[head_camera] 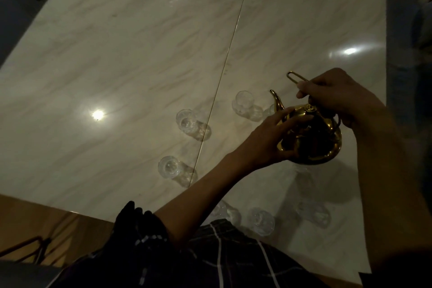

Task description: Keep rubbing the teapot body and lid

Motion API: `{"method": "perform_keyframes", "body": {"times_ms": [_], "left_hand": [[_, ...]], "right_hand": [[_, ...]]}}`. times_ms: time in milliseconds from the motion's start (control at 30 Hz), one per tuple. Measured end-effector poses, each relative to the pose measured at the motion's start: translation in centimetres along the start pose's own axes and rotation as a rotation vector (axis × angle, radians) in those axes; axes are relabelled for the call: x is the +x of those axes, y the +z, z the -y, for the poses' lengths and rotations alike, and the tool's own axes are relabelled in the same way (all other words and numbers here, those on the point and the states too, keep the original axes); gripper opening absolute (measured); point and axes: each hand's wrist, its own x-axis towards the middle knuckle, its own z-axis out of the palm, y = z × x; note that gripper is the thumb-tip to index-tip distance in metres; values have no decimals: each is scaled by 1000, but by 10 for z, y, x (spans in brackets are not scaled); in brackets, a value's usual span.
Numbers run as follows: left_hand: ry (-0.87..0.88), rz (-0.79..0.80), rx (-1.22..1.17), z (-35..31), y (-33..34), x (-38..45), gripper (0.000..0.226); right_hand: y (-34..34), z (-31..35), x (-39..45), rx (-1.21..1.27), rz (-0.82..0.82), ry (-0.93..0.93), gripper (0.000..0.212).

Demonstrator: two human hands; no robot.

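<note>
Gripping the unmarked gold teapot (311, 138): left hand (264, 142) cupping body, right hand (336, 98) fingers pinching handle (295, 78).

Dark checked garment (210, 252), bare forearms (203, 192)

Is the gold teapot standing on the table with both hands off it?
No: the left hand holds the gold teapot's body and the right hand grips its wire handle.

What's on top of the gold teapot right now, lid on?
The gold teapot has its lid seated. The right hand grips the handle above it; the left hand holds the body. What is inside the pot is hidden.
</note>
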Motion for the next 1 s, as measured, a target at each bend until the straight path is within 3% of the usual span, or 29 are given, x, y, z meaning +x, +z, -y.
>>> {"method": "perform_keyframes", "body": {"times_ms": [600,1000], "left_hand": [[-190,100,107,21,5,-10,89],[-166,70,205,24,50,-11,82]], "right_hand": [[32,-28,20,198,-8,23,25],[30,-77,6,266,-67,4,30]]}}
